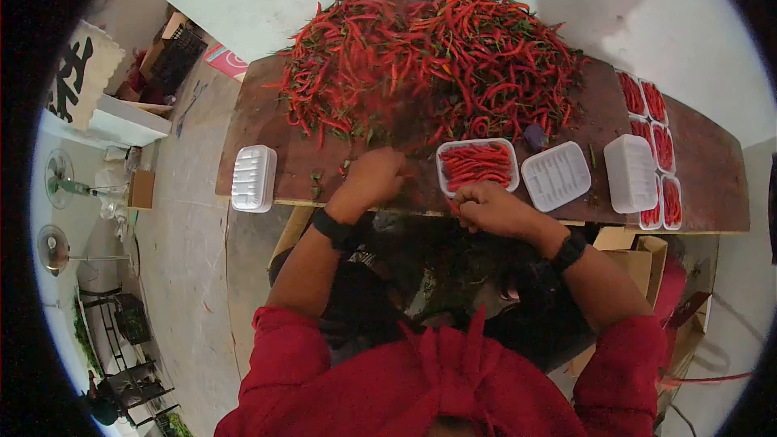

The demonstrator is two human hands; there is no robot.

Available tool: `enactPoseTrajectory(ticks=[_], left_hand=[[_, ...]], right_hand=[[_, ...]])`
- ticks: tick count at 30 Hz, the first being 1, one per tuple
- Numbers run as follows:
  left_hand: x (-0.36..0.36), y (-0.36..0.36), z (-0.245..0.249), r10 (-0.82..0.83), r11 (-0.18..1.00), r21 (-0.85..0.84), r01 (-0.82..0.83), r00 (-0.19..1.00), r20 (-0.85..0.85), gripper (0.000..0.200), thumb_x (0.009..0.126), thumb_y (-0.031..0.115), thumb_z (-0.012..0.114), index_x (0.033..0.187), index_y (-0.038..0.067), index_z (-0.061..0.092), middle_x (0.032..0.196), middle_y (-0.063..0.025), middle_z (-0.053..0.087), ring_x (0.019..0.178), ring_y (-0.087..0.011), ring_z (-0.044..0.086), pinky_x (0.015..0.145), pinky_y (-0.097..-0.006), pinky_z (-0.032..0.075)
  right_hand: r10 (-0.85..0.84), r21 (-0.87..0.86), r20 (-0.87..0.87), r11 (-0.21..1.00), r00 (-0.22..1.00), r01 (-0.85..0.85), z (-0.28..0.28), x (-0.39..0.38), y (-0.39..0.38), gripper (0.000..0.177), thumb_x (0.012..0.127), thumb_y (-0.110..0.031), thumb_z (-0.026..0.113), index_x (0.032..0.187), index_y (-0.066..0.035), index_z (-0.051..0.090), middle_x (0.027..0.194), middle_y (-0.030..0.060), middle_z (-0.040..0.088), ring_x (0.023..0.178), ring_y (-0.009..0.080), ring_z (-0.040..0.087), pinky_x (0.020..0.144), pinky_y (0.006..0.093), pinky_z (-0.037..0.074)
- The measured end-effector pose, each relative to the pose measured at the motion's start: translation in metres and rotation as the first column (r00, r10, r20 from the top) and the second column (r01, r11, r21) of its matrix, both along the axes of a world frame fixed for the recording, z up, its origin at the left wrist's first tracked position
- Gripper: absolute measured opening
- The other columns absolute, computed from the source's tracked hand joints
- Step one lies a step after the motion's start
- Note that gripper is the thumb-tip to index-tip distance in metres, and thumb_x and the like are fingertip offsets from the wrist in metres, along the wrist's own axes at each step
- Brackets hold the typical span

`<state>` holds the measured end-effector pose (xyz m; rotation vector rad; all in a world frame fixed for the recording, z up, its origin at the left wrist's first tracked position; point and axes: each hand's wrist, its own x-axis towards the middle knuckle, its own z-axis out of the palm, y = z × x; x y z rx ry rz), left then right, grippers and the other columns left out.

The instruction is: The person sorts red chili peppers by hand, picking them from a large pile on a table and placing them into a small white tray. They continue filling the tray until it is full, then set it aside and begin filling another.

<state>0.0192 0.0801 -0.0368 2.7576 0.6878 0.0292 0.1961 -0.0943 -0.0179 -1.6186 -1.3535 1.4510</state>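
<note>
My left hand point(377, 180) is over the table's near edge, just in front of a large heap of red chilies point(437, 57) with green stems. Its fingers point toward the heap and are smeared by motion. Right at the near rim of a white plastic tray point(441, 168), my right hand point(488, 207) is closed in a pinch, with a bit of red chili point(454, 206) at its fingertips. Red chilies point(479, 163) lie lined up inside that tray. A bare white tray point(557, 176) sits just right of it, with a small purple object point(535, 137) behind.
On the right stand a stack of white trays point(630, 172) and several chili-filled trays point(663, 148). Another upturned stack point(253, 179) is at the left end of the brown table point(252, 109). Cardboard boxes point(635, 263) are below the table; fans point(58, 178) stand far left.
</note>
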Motion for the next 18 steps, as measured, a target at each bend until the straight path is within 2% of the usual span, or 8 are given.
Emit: enactPoseTrajectory(ticks=[2,4,8,10,11,13,16,18], left_hand=[[0.000,-0.001,0.002,-0.020,0.997,-0.073,0.018,0.999,-0.029,0.016,0.071,0.016,0.062,0.083,0.005,0.061,0.086,-0.0159,0.063,0.085,-0.0350,0.059,0.070,-0.0456,0.048],[0.001,-0.003,0.008,-0.022,0.983,-0.182,0.037,0.996,0.082,0.018,0.070,0.016,0.065,0.083,0.004,0.062,0.085,-0.0162,0.063,0.083,-0.0350,0.060,0.069,-0.0435,0.048],[0.005,-0.011,0.027,0.088,0.903,-0.428,-0.029,0.989,0.120,0.018,0.070,0.014,0.068,0.084,0.004,0.062,0.080,-0.0131,0.064,0.078,-0.0277,0.063,0.068,-0.0373,0.049],[0.007,-0.021,0.042,0.097,0.694,-0.719,0.037,0.985,0.144,0.015,0.074,0.008,0.070,0.084,0.003,0.060,0.080,-0.0026,0.061,0.077,-0.0098,0.057,0.069,-0.0270,0.047],[0.007,-0.023,0.040,0.099,0.694,-0.719,0.036,0.985,0.145,0.015,0.074,0.008,0.070,0.084,0.003,0.060,0.080,-0.0026,0.061,0.077,-0.0098,0.057,0.069,-0.0270,0.047],[0.006,-0.028,0.036,0.111,0.491,-0.862,0.129,0.972,0.208,0.016,0.074,0.005,0.069,0.087,0.003,0.059,0.083,-0.0004,0.060,0.078,-0.0086,0.055,0.070,-0.0261,0.047],[0.008,-0.034,0.032,0.115,0.430,-0.888,0.161,0.966,0.231,0.015,0.076,0.003,0.067,0.089,0.003,0.059,0.085,-0.0005,0.059,0.079,-0.0082,0.055,0.071,-0.0254,0.047],[0.009,-0.040,0.029,0.122,0.468,-0.868,0.166,0.961,0.249,0.014,0.076,0.004,0.066,0.088,0.003,0.059,0.085,-0.0006,0.060,0.079,-0.0082,0.055,0.071,-0.0255,0.047]], right_hand=[[-0.013,-0.052,-0.042,0.999,0.999,0.011,0.003,0.000,0.000,0.016,0.083,-0.012,0.047,0.089,-0.001,0.057,0.072,0.0037,0.058,0.063,0.0113,0.057,0.059,0.0256,0.047],[-0.066,-0.059,-0.138,0.997,0.988,0.058,0.002,0.001,0.001,0.014,0.085,-0.013,0.046,0.088,-0.003,0.056,0.070,0.0021,0.056,0.061,0.0104,0.055,0.056,0.0243,0.044],[-0.093,-0.035,-0.093,0.995,0.991,0.090,-0.005,0.001,0.005,0.012,0.085,-0.011,0.046,0.087,-0.004,0.055,0.069,0.0010,0.054,0.060,0.0096,0.053,0.055,0.0235,0.042],[-0.143,-0.019,-0.123,0.990,0.982,0.142,-0.005,-0.001,0.006,0.011,0.086,-0.009,0.045,0.086,-0.004,0.055,0.069,0.0008,0.054,0.060,0.0091,0.052,0.054,0.0227,0.041],[-0.142,-0.020,-0.123,0.990,0.982,0.141,-0.005,-0.001,0.006,0.011,0.086,-0.009,0.045,0.086,-0.004,0.055,0.069,0.0008,0.054,0.060,0.0091,0.052,0.054,0.0227,0.041],[-0.132,-0.001,-0.114,0.991,0.985,0.133,-0.004,-0.002,0.007,0.011,0.086,-0.009,0.046,0.086,-0.004,0.055,0.069,0.0008,0.054,0.060,0.0087,0.052,0.054,0.0228,0.041],[-0.129,0.049,-0.067,0.990,0.989,0.133,-0.005,-0.007,0.006,0.023,0.087,-0.019,0.049,0.084,0.002,0.060,0.067,0.0068,0.059,0.060,0.0151,0.055,0.055,0.0316,0.044],[-0.121,0.040,-0.070,0.992,0.990,0.124,-0.001,-0.010,0.006,0.023,0.087,-0.019,0.050,0.085,0.001,0.060,0.067,0.0066,0.059,0.060,0.0149,0.056,0.055,0.0314,0.044]])
